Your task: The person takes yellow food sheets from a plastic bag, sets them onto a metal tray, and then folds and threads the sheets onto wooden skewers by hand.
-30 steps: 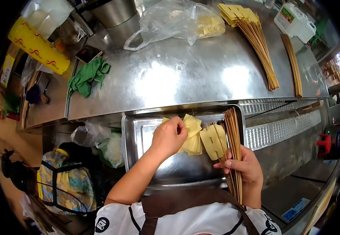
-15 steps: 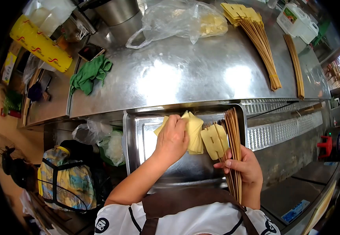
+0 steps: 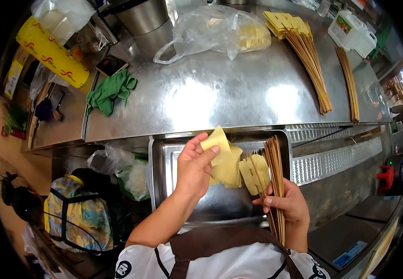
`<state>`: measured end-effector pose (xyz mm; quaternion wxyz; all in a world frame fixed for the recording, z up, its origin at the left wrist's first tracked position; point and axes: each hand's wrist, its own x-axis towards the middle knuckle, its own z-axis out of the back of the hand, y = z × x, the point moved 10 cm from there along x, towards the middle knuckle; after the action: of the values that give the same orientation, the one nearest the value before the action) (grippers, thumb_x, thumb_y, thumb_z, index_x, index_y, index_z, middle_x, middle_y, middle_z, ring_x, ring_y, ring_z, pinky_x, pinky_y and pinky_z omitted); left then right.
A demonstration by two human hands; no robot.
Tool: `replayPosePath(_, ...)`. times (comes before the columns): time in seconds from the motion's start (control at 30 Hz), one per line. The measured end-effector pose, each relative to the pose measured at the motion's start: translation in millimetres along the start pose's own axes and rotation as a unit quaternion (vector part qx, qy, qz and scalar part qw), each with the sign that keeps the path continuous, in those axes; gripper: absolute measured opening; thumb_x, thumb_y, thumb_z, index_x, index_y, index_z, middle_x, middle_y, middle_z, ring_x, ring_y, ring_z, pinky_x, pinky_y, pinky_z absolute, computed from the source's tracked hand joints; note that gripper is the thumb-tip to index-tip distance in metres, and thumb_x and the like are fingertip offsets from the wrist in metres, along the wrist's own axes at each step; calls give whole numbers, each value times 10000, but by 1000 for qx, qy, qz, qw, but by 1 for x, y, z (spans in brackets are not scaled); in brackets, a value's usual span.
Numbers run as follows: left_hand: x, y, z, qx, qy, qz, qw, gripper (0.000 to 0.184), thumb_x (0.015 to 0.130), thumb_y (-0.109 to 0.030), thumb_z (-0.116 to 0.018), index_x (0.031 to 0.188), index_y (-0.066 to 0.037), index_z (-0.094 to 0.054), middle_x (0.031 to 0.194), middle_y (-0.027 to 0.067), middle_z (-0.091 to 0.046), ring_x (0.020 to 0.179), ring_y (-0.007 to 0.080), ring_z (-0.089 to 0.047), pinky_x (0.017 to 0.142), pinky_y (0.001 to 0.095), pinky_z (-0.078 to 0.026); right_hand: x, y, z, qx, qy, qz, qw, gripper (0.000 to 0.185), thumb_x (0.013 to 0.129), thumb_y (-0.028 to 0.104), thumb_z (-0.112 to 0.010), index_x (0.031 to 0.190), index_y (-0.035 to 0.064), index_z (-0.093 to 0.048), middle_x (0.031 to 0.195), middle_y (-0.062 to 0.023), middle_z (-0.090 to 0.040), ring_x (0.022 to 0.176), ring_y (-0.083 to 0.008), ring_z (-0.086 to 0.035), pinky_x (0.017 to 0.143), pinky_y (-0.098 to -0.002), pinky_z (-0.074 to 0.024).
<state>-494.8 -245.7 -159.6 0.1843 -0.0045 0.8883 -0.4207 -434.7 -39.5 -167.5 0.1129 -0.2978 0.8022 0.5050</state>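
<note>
My left hand [image 3: 193, 169] pinches a thin yellow tofu sheet [image 3: 218, 143] between thumb and fingers. Just behind it, a fanned stack of tofu sheets [image 3: 232, 173] rests in the metal tray [image 3: 215, 205]. My right hand [image 3: 289, 201] is closed around a bundle of bamboo skewers [image 3: 276, 162], points away from me. Also at this hand's fingertips, folded tofu pieces [image 3: 252, 176] are threaded on skewers, to the left of the bundle. The palm side of the right hand is partly hidden.
On the steel table [image 3: 164, 88] lie a plastic bag [image 3: 206, 32] with yellow sheets, filled skewers [image 3: 306, 58], a bare skewer bundle [image 3: 348, 83] and a green cloth [image 3: 111, 90]. White jugs [image 3: 348, 30] stand at back right. A patterned backpack [image 3: 78, 214] sits lower left.
My left hand has turned and drawn back slightly to the left, lifting a single tofu sheet from the stack. My right hand keeps its hold on the skewers.
</note>
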Motion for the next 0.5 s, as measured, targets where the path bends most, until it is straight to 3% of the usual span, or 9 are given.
replayPosePath(0.2, -2, 16, -11, 21, 29, 49, 998, 198, 877, -20, -578, 1029, -55, -455, 908, 81, -631, 753, 106, -592, 631, 240, -470, -1, -3, -9, -2, 22, -15, 1000, 217, 762, -23, -686, 879, 40, -514, 726, -50, -580, 603, -160, -624, 842, -406, -515)
replayPosePath(0.3, 0, 14, -16, 73, 41, 28, 996, 218, 896, -11, -542, 1068, -50, -415, 909, 100, -627, 743, 85, -574, 633, 216, -453, 0, -4, -10, -4, 19, -18, 1000, 218, 763, -26, -685, 879, 38, -512, 732, -50, -578, 606, -161, -626, 837, -403, -516)
replayPosePath(0.37, -6, -3, -33, 129, 89, -55, 986, 241, 914, 2, -497, 1118, -36, -374, 922, 119, -628, 753, 68, -560, 641, 196, -442, 0, -4, -10, -6, 15, -18, 1000, 219, 764, -22, -685, 879, 40, -510, 745, -49, -574, 607, -161, -625, 834, -398, -517)
replayPosePath(0.5, -11, -10, -44, 121, 100, -80, 984, 274, 926, 14, -465, 1174, -23, -357, 941, 133, -631, 757, 65, -554, 646, 191, -437, 1, -6, -8, -1, 12, -22, 1000, 220, 764, -21, -685, 878, 42, -509, 751, -47, -570, 613, -160, -623, 830, -395, -518)
